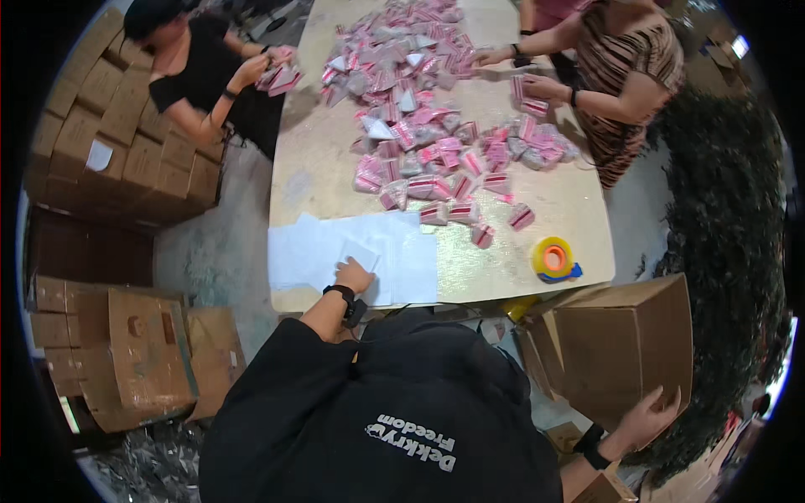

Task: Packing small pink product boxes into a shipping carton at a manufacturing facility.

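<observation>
Beside the table [486,272], the right hand [646,423] splays at a carton [608,344]; left hand [355,275] touches papers [310,247] (grip unclear).

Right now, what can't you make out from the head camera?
All in the head view:
- Inside of the cardboard box: hidden by its own walls.
- Whether the right grip touches that box: the two overlap from this angle.
- White papers directly under the left grip: covered by it.
- Fine detail of the pink packets: too small and blurred.
- Person in pink: mostly cut off by the top edge.
</observation>
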